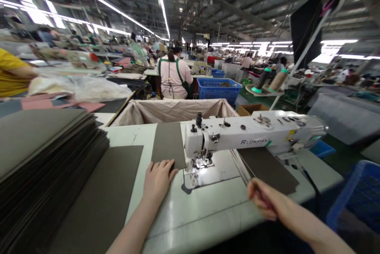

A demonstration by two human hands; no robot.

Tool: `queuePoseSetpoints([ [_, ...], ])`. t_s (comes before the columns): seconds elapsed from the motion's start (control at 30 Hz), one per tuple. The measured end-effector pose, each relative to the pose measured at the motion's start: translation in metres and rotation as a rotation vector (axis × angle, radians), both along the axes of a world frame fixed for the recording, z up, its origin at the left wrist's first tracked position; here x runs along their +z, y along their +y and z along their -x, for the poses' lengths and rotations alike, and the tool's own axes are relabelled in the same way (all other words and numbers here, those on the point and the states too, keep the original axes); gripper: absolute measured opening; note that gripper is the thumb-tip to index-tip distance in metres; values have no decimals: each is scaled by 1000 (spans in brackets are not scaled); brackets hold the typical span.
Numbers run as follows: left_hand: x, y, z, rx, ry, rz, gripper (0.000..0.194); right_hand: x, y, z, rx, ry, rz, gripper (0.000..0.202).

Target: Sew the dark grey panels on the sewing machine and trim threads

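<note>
My left hand [158, 176] lies with its fingers spread on the near edge of a grey-brown fabric panel [168, 143]. That panel is flat on the table, just left of the needle area of a white sewing machine [225, 133]. To the right of the needle plate [219, 169], my right hand [264, 198] is closed in a fist around the near end of a bundle of thin pale strips [241, 167]. The strips run back under the machine arm. Beside them another dark fabric piece [267, 169] lies flat, partly hidden by the arm.
A tall stack of fabric panels [53, 139] stands at left, with a loose panel [101, 190] beside it. Behind the table hangs a cloth-lined bin [178, 111]. Thread cones [263, 79] stand behind the machine. A blue basket [356, 202] is at right; a person [175, 71] sits ahead.
</note>
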State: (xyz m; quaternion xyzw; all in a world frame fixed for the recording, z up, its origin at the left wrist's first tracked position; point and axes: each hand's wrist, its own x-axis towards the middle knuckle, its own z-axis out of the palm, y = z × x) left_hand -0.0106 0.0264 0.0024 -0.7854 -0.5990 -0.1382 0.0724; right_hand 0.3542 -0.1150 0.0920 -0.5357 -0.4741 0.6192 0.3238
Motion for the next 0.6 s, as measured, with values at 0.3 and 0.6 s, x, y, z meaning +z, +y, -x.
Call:
queuePoseSetpoints([
  [0.3,4,-13,-15,-60,64,76,30,-60,83,168,-121,663,676,42],
  [0.6,7,-15,-14,-21,31,139,37,-59,126,200,-258,770,745,42],
])
